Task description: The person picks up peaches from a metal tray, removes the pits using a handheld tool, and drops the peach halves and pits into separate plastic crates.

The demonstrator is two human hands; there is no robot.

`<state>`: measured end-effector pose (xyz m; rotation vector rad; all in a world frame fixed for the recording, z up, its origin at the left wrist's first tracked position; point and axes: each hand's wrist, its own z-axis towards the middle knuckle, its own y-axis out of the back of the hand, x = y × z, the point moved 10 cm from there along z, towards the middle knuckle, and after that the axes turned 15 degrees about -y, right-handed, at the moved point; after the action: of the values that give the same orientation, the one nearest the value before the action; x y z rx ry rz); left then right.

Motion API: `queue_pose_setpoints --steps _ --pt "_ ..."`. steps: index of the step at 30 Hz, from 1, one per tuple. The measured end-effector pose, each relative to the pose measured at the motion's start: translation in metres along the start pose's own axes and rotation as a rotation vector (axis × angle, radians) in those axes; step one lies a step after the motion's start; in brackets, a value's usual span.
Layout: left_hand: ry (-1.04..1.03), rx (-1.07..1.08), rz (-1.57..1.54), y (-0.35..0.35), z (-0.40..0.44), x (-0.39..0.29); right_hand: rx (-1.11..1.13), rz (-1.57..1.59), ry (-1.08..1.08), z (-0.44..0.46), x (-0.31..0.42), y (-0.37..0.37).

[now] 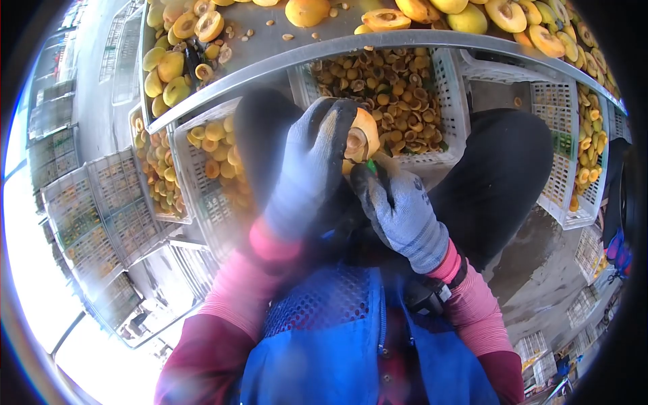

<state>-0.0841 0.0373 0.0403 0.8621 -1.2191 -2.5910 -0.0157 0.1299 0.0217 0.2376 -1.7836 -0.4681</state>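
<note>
A cut yellow peach [364, 128] is held in my left hand [307, 158], its fingers wrapped round it and its brownish centre facing out. My right hand [401, 209] is closed just below the fruit. Between its thumb and fingers shows the green part [371, 166] of a small tool; the rest of it is hidden. Both hands wear grey-blue knit gloves with dark fingertips. Under the hands, between my knees, stands a white crate [457, 101] full of small brownish-yellow fruit pieces [385, 88].
Ahead is a metal table with a raised rim [324, 46], bearing whole and halved peaches [466, 19] and loose pits. A crate of yellow halves [212, 145] stands left of my knee, another crate [547, 111] at right. Stacked crates [94, 209] stand farther left.
</note>
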Motion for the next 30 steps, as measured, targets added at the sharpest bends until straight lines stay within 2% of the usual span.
queue_pose_setpoints --steps 1,3,5,6,8,10,12,13,16,18,19,20,21,23,25,27,28,30 --pt "-0.039 0.010 -0.022 -0.001 0.002 -0.004 0.021 0.033 0.001 -0.001 -0.004 -0.003" --pt "0.115 0.016 -0.263 -0.007 0.002 0.005 0.112 0.179 -0.064 -0.002 -0.015 -0.012" --pt "0.134 0.019 -0.268 -0.007 -0.002 0.002 0.307 0.519 -0.363 -0.005 -0.037 -0.030" --pt "0.152 -0.001 -0.278 -0.006 -0.003 0.002 0.430 0.743 -0.597 -0.013 -0.046 -0.042" --pt "0.231 -0.066 -0.364 -0.007 -0.004 0.005 0.590 1.019 -0.870 -0.027 -0.043 -0.053" --pt "0.397 -0.139 -0.514 -0.010 -0.006 0.012 0.670 1.125 -0.943 -0.031 -0.030 -0.053" --pt "0.606 -0.199 -0.662 -0.016 -0.011 0.020 0.833 1.281 -0.939 -0.039 -0.025 -0.063" --pt "0.630 -0.216 -0.681 -0.019 -0.015 0.022 0.918 1.359 -0.932 -0.043 -0.023 -0.070" --pt "0.678 -0.253 -0.886 -0.034 -0.022 0.024 1.208 1.980 -0.957 -0.046 0.001 -0.082" --pt "0.705 -0.322 -1.060 -0.047 -0.026 0.024 1.241 2.176 -0.934 -0.046 0.010 -0.078" --pt "0.476 -0.323 -0.815 -0.028 -0.013 0.015 1.276 2.242 -0.889 -0.045 0.013 -0.077" --pt "0.469 -0.342 -0.813 -0.027 -0.014 0.014 1.311 2.307 -0.840 -0.043 0.015 -0.076" --pt "0.461 -0.361 -0.810 -0.027 -0.015 0.014 1.320 2.318 -0.823 -0.042 0.015 -0.076" --pt "0.896 -0.434 -1.293 -0.068 -0.045 0.024 1.338 2.340 -0.791 -0.041 0.013 -0.076" --pt "0.732 -0.249 -0.857 -0.059 -0.048 0.028 1.341 2.342 -0.718 -0.041 0.008 -0.081" --pt "0.754 -0.380 -0.893 -0.054 -0.053 0.029 1.352 2.345 -0.600 -0.038 0.013 -0.074" --pt "0.857 -0.606 -1.142 -0.055 -0.059 0.026 1.361 2.349 -0.521 -0.035 0.020 -0.064" --pt "0.882 -0.727 -1.111 -0.042 -0.066 0.027 1.333 2.270 -0.396 -0.028 0.016 -0.050"
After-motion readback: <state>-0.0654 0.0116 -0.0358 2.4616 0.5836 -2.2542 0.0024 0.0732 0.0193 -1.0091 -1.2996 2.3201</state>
